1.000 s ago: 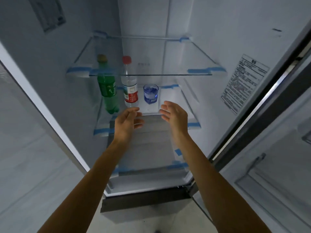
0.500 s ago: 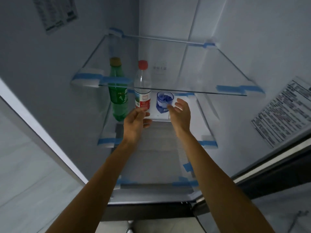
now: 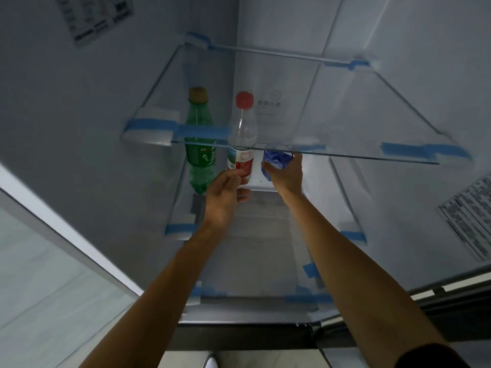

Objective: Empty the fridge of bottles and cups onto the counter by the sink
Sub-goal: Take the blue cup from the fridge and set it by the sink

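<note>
Inside the open fridge, a green bottle (image 3: 199, 155) with a gold cap stands at the back left of the middle shelf. Beside it stands a clear bottle (image 3: 242, 134) with a red cap and red label. A blue glass cup (image 3: 276, 160) sits to the right of that bottle. My right hand (image 3: 287, 176) is wrapped around the cup's lower half. My left hand (image 3: 225, 197) curls around the base of the clear bottle, fingers touching its label, thumb below.
An upper glass shelf (image 3: 345, 155) with blue tape at its corners juts out above both hands. The middle shelf (image 3: 183, 229) and a lower shelf (image 3: 255, 298) carry blue tape too. White fridge walls bear printed stickers (image 3: 473, 219). My shoe (image 3: 211, 361) shows on the floor.
Both hands reached deeper into the fridge. The right hand went from open beside the cup to closed around it, and the left hand has closed in on the clear bottle's base.
</note>
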